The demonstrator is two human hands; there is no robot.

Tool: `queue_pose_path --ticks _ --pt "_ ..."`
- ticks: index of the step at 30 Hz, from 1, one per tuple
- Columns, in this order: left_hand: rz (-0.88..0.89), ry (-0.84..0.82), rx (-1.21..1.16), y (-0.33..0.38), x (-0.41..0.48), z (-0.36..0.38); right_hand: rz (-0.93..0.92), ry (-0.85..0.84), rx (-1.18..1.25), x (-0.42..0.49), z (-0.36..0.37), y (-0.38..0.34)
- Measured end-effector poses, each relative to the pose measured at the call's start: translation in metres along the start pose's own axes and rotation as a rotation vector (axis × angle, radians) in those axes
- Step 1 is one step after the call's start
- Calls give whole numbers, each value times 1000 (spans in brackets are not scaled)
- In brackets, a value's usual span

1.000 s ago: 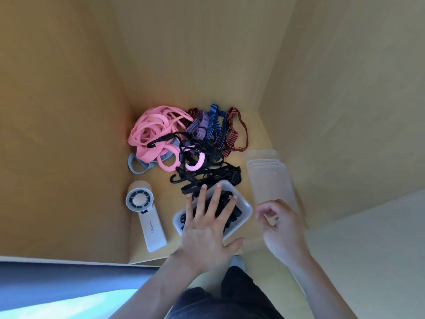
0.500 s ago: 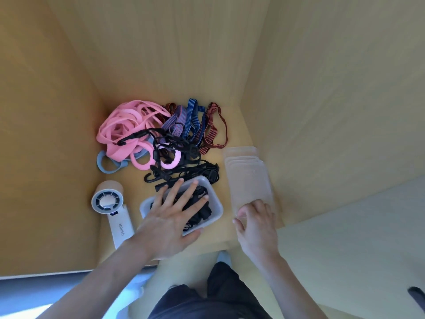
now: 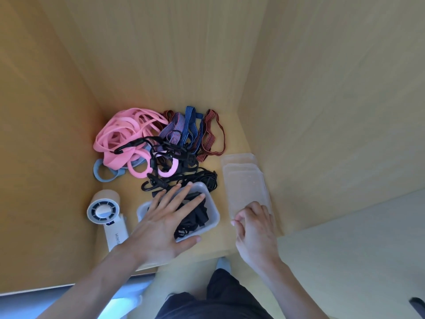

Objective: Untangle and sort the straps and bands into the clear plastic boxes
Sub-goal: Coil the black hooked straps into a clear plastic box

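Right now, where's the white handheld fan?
Head view, lower left: the white handheld fan lies flat just left of the clear box under the left hand, nearer the camera than the grey-blue band.

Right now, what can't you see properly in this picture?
Head view, the only one:
Left hand covers the box; most black straps inside are hidden.
Right hand hides its own fingertips; grip on the clear stack unclear.
Dark thing, bottom right: cut off by the edge.

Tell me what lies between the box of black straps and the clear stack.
Only bare wood, seen in the head view; box and stack stand apart.
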State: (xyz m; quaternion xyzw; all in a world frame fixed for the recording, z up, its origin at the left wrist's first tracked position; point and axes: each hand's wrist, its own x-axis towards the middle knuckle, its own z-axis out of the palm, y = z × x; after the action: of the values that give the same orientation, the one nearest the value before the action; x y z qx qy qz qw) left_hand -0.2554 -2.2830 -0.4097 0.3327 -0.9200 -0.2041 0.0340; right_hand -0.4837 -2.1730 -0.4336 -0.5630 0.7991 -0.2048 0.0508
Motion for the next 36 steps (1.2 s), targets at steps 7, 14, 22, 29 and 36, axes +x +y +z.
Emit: queue_pose_path --ticks 7,14,22,29,36 --pt "-132 236 -307 3 4 -10 -132 123 83 7 -30 -12" --pt "-282 650 -737 -12 17 -35 -435 92 180 14 -78 -65" --pt "-249 712 -567 -41 -6 -59 -563 -71 305 12 -95 -89" --pt "-339 743 -721 -28 -35 -71 -340 -8 641 27 -103 -84" --pt "-453 712 -1010 -14 -39 -65 -37 31 838 46 -89 -87"
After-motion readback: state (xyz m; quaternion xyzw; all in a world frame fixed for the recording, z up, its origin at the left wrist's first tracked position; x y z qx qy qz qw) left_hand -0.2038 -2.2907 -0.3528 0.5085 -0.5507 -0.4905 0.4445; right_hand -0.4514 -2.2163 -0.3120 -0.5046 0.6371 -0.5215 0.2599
